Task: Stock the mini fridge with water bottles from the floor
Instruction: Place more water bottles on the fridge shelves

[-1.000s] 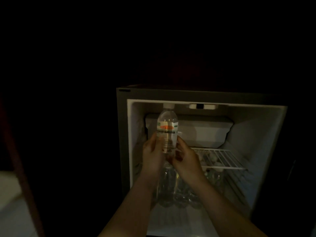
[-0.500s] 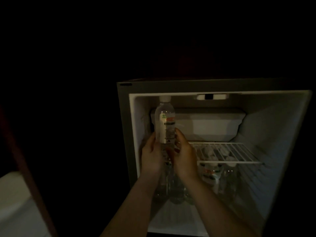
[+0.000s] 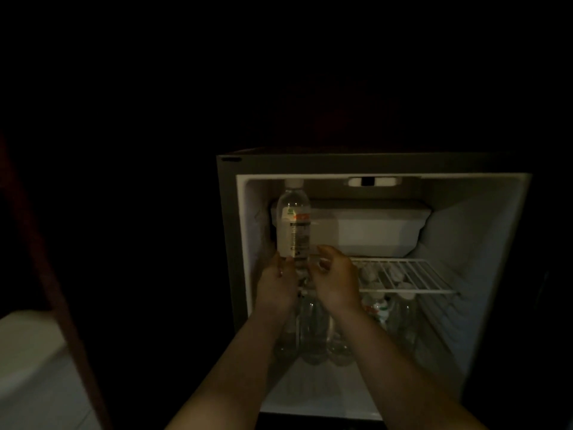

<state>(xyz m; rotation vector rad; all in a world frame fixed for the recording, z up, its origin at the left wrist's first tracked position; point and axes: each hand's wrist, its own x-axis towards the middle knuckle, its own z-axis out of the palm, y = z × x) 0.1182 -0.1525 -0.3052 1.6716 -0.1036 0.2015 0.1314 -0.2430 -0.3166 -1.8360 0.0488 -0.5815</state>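
left hand: bare, tiny glint on one finger, maybe a ring, too dim tbh | right hand: bare | forearms: bare down to frame edge

very dim, grainy and soft overall; only the mini fridge interior at centre right is lit, a pale patch shows at lower left, and the rest is near black.

The bottle's base is hidden behind the left hand, its label is too blurred to read, and whether the right hand touches it is unclear.
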